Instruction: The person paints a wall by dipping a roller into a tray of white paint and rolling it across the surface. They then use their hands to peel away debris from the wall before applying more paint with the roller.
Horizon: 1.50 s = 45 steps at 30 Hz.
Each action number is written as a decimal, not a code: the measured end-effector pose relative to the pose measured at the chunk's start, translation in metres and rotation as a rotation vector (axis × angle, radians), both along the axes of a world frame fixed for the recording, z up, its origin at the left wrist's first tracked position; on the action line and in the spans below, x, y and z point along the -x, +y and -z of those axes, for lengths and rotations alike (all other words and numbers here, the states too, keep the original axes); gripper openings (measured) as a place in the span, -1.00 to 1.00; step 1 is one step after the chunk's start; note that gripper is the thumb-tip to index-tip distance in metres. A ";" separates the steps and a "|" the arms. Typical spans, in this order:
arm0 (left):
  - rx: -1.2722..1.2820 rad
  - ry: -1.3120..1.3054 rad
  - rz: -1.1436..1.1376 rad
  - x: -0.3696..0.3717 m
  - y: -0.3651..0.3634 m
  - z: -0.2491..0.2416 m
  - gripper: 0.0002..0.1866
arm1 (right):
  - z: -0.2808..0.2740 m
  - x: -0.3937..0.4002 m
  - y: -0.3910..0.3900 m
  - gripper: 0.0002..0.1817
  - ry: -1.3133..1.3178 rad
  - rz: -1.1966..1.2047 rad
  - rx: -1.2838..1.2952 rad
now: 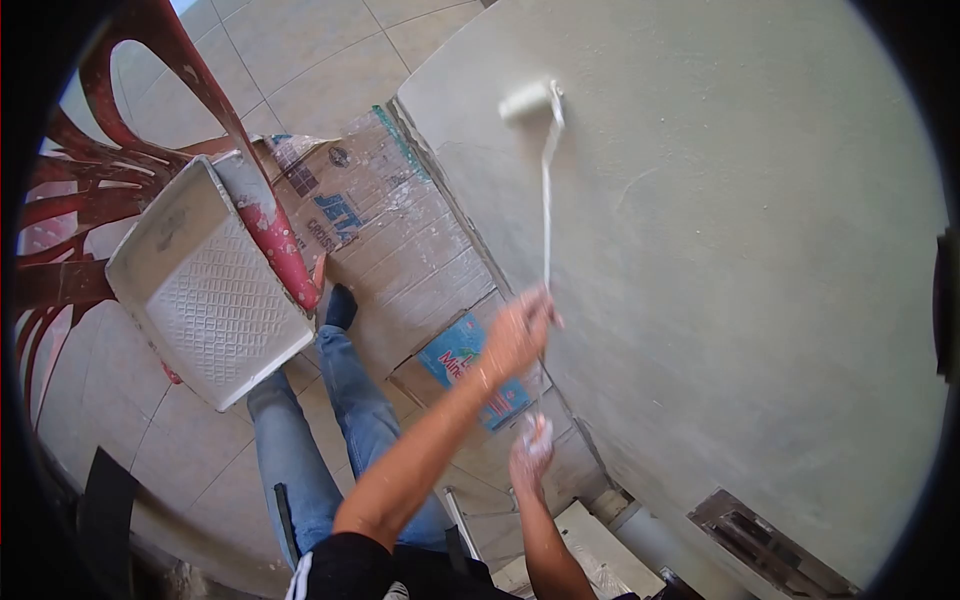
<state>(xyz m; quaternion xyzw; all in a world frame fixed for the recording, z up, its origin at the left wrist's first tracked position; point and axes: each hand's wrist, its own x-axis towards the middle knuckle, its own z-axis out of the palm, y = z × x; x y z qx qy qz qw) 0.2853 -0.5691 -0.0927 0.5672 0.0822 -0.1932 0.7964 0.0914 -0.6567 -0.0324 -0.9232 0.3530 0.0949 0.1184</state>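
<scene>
A paint roller (527, 101) with a white sleeve rests against the pale grey-green wall (740, 260), near its upper left part. Its thin white rod runs down to my left hand (520, 335), whose fingers are closed round the handle area. Lower down, my right hand (532, 450), smeared with white paint, is closed on the handle's lower end. Both hands look slightly blurred. To the left, a white paint tray (225, 300) with a ribbed slope rests tilted on a red plastic chair (270, 235) spattered with paint.
Paint-marked cardboard (400, 260) covers floor tiles along the wall's foot, with a blue printed piece (460, 350) near my hands. My legs (365, 405) stand between chair and wall. A brown vent or grille (770, 540) is at lower right, and a pale box-like object (600, 550) lies below.
</scene>
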 end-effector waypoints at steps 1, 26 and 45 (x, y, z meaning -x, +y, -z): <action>-0.027 -0.063 -0.055 -0.027 0.016 0.012 -0.65 | 0.015 -0.028 0.012 -0.73 -0.047 -0.006 -0.060; 0.064 -0.022 -0.013 -0.038 0.019 -0.025 -0.61 | -0.017 -0.044 0.013 -0.73 -0.067 -0.022 -0.046; 0.158 0.107 0.200 0.049 -0.047 -0.051 -0.63 | -0.051 0.059 -0.047 -0.77 -0.006 -0.008 0.092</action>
